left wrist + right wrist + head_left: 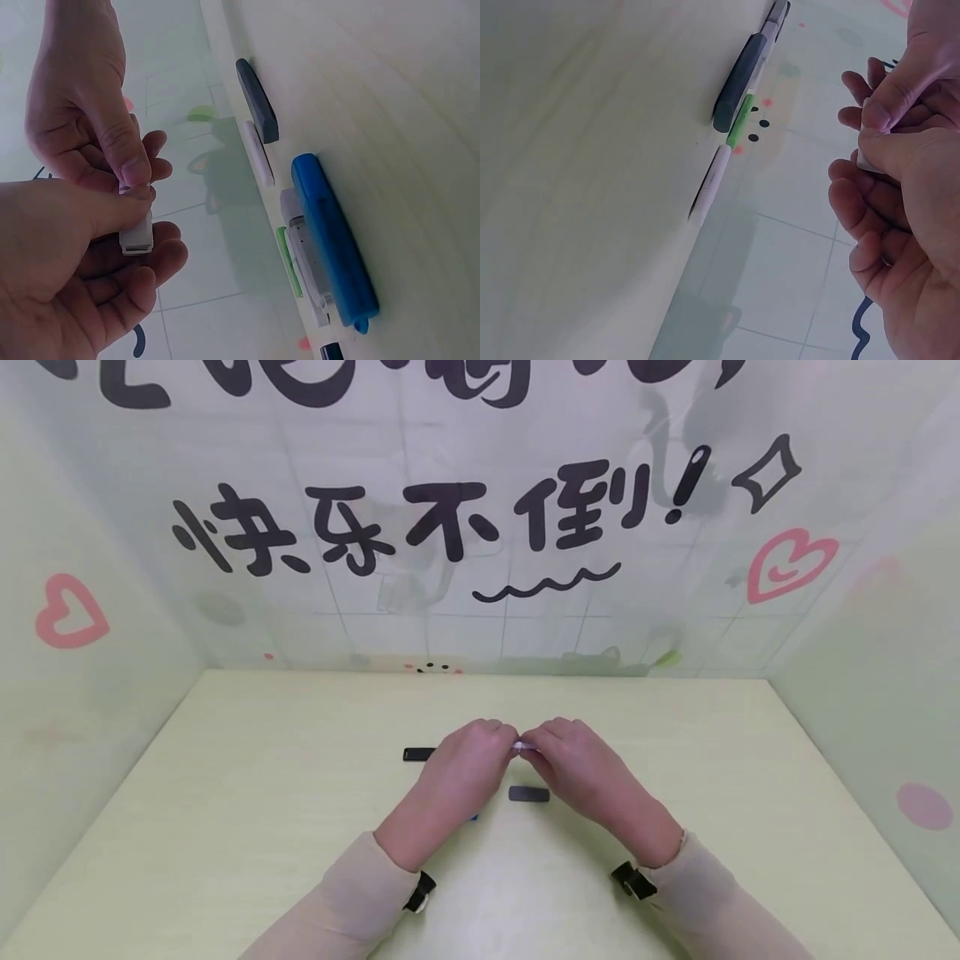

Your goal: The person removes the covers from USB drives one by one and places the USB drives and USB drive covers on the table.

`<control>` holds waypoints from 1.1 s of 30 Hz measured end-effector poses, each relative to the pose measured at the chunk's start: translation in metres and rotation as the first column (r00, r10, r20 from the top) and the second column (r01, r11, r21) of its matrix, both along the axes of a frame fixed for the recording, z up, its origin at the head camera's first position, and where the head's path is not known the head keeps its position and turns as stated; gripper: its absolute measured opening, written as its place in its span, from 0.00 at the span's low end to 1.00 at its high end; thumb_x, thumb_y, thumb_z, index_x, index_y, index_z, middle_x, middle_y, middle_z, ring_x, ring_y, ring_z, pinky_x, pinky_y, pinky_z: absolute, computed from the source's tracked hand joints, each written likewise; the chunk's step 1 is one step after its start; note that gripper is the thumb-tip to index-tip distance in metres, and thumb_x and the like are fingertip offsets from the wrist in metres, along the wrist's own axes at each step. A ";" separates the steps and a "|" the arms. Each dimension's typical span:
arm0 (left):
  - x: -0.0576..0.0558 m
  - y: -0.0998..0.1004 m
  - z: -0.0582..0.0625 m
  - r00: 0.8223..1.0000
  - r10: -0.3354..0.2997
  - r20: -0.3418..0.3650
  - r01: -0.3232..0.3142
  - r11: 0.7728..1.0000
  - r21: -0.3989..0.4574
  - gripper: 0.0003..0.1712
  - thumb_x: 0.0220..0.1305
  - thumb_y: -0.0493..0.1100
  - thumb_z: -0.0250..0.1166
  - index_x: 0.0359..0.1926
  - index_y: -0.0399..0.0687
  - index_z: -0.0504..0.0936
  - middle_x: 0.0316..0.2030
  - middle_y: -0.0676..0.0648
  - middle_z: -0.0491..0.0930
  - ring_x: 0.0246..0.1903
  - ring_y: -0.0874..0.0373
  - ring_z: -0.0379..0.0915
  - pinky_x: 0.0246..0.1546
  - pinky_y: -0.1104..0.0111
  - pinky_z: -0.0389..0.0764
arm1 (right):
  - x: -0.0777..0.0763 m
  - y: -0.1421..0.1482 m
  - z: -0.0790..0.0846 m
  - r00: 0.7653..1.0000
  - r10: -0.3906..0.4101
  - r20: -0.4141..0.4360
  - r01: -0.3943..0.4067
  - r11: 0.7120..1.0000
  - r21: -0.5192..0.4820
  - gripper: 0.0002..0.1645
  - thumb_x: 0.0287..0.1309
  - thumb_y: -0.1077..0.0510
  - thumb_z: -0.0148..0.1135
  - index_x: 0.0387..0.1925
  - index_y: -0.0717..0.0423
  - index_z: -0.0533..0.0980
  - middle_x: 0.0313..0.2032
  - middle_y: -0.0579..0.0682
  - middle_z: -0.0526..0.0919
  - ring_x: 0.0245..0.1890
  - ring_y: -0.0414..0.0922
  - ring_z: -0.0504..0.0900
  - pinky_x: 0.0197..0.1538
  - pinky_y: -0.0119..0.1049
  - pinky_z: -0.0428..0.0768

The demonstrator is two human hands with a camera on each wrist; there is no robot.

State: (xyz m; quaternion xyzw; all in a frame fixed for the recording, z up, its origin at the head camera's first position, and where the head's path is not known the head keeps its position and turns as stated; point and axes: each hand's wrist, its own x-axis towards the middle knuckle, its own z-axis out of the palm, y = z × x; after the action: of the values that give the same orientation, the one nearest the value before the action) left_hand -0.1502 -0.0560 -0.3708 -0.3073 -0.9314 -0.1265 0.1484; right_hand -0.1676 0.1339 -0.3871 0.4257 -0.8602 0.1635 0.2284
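Thumbs and fingers of both hands pinch one small white stick-like piece (pixel 136 237) above the table. Its end facing the left wrist camera has a narrow slot, like a USB stick; most of it is covered by fingers. My left hand (pixel 467 767) grips it from the left, with the thumb on top. From the other side my right hand (pixel 581 768) pinches it, its thumb tip close to the left thumb. On the table below lies a dark grey flat stick (pixel 528 794). A blue stick (pixel 334 240) lies mostly behind the left forearm in the head view.
A black flat stick (pixel 418 754) lies left of the hands, partly covered. Beside the blue stick are a white piece (pixel 307 251) and a green strip (pixel 289 262). Another white stick (pixel 709 182) lies farther back. Printed walls (pixel 420 635) enclose the table (pixel 262 827).
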 end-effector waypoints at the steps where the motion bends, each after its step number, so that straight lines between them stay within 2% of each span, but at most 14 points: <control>1: 0.000 0.000 0.000 1.000 -0.001 0.001 0.001 1.000 -0.004 0.05 0.68 0.40 0.65 0.36 0.43 0.84 0.26 0.51 0.77 0.27 0.59 0.75 0.28 0.72 0.77 | 0.000 0.000 0.000 1.000 0.005 0.000 -0.005 1.000 0.000 0.09 0.56 0.61 0.72 0.40 0.57 0.83 0.33 0.46 0.84 0.34 0.44 0.82 0.41 0.38 0.80; 13: -0.003 -0.004 0.006 0.995 -0.077 -0.057 0.080 0.995 0.054 0.03 0.64 0.38 0.68 0.36 0.45 0.87 0.29 0.51 0.84 0.30 0.59 0.79 0.34 0.72 0.80 | -0.002 0.005 0.004 0.994 0.105 0.023 -0.103 0.991 -0.087 0.11 0.53 0.67 0.72 0.40 0.59 0.83 0.33 0.46 0.84 0.35 0.42 0.82 0.42 0.32 0.80; 23: -0.004 -0.007 0.005 0.994 -0.106 -0.037 0.110 0.989 0.100 0.02 0.63 0.38 0.68 0.35 0.46 0.87 0.28 0.53 0.84 0.30 0.60 0.79 0.35 0.71 0.80 | -0.001 0.008 0.004 0.990 0.129 0.060 -0.122 0.986 -0.110 0.10 0.55 0.65 0.71 0.41 0.58 0.84 0.34 0.44 0.84 0.35 0.39 0.81 0.42 0.29 0.79; 33: -0.004 -0.008 0.005 0.991 -0.131 -0.030 0.134 0.986 0.101 0.03 0.64 0.38 0.68 0.37 0.46 0.88 0.29 0.53 0.85 0.30 0.61 0.78 0.35 0.73 0.79 | -0.002 0.010 0.003 0.985 0.141 0.102 -0.130 0.986 -0.104 0.09 0.59 0.63 0.69 0.43 0.56 0.84 0.35 0.42 0.84 0.36 0.37 0.80 0.42 0.27 0.78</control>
State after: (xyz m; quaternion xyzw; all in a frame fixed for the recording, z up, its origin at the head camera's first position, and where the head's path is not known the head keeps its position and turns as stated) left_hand -0.1543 -0.0645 -0.3654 -0.3619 -0.8994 -0.1804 0.1659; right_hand -0.1694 0.1443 -0.3837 0.4621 -0.8314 0.2430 0.1900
